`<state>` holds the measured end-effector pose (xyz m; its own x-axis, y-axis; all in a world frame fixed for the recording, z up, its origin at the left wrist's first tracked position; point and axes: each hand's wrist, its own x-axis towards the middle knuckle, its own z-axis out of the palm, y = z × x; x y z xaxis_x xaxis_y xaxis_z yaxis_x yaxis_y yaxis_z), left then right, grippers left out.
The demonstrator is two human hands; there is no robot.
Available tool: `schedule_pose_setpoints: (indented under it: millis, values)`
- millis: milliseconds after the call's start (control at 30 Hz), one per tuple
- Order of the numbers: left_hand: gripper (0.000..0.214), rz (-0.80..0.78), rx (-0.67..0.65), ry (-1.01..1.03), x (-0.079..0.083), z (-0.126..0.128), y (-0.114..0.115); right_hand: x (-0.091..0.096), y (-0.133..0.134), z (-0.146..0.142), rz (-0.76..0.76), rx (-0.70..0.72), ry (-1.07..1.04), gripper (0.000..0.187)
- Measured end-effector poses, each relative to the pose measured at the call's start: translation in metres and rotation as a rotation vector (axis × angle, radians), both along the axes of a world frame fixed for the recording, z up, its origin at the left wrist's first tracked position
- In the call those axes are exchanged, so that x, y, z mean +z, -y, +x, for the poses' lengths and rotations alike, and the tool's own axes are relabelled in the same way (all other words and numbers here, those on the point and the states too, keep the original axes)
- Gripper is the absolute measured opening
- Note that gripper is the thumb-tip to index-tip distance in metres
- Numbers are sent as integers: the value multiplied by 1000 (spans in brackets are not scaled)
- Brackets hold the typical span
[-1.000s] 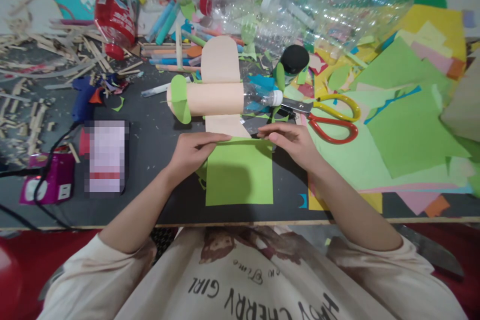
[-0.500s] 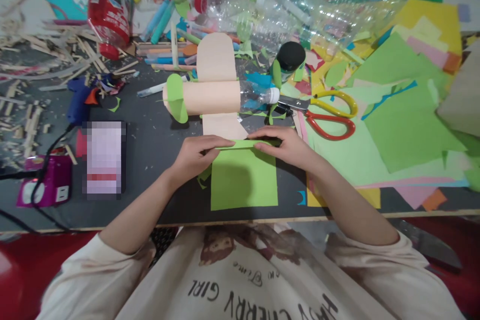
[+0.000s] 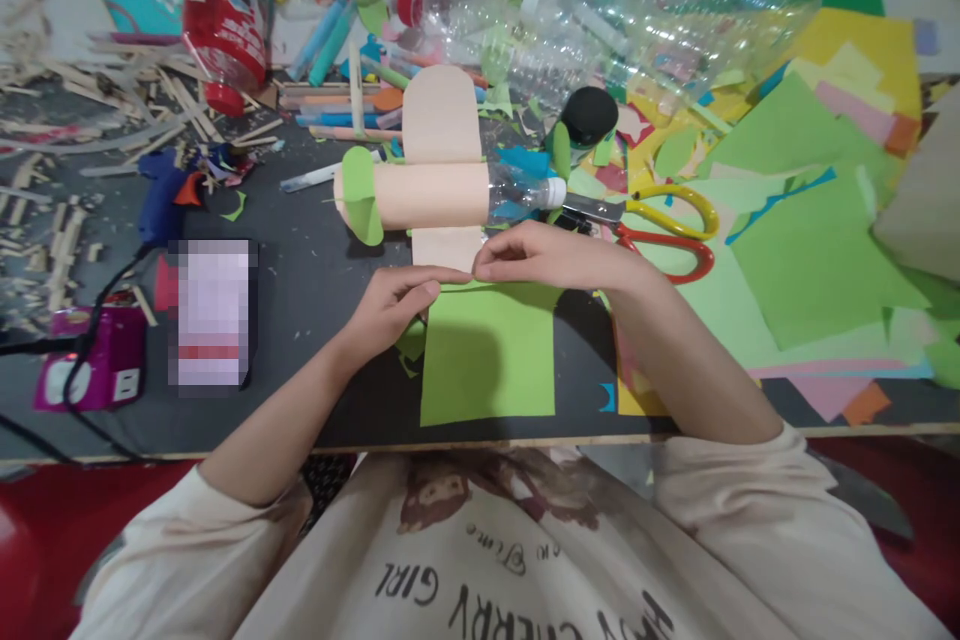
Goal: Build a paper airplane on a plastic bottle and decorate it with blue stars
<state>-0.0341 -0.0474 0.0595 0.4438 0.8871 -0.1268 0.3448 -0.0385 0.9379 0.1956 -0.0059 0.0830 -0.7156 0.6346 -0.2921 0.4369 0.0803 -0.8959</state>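
A light-green sheet of paper (image 3: 491, 360) lies flat near the table's front edge. Along its far edge, my left hand (image 3: 394, 310) keeps its index finger stretched and its thumb near the left corner, holding the edge. My right hand (image 3: 532, 255) has thumb and fingers pressed together on the same edge, its tips meeting my left index finger. Just beyond sits a plastic bottle (image 3: 517, 190) on its side, wrapped in peach paper (image 3: 435, 195) with peach paper wings (image 3: 442, 115) and a green paper piece (image 3: 361, 195) across its left end.
Scissors (image 3: 667, 225) with yellow and red handles lie beyond my right wrist. A glue gun (image 3: 161, 195), a phone (image 3: 214, 310) and wood sticks (image 3: 67, 220) are on the left. Colored paper sheets (image 3: 817, 250) cover the right. Clear bottles (image 3: 600, 20) and a black-lidded jar (image 3: 590, 115) stand behind.
My right hand has moved left along the paper's far edge until its fingertips meet my left hand's. The raised folded strip at that edge now looks pressed flatter.
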Motion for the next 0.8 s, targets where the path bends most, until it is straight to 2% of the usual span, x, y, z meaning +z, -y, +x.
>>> schedule_pose_setpoints:
  millis: [167, 333, 500, 800]
  values:
    - [38, -29, 23, 16, 1, 2, 0, -4, 3, -5, -56, 4, -16, 21]
    - [33, -82, 112, 101, -5, 4, -4, -2, 4, -5, -60, 20, -28, 26]
    - [31, -165, 103, 145, -7, 5, -5, 1, 4, -5, -69, 47, 0, 24]
    - [26, -192, 82, 151, -6, 6, -5, -4, 5, -7, -3, 36, 49, 22]
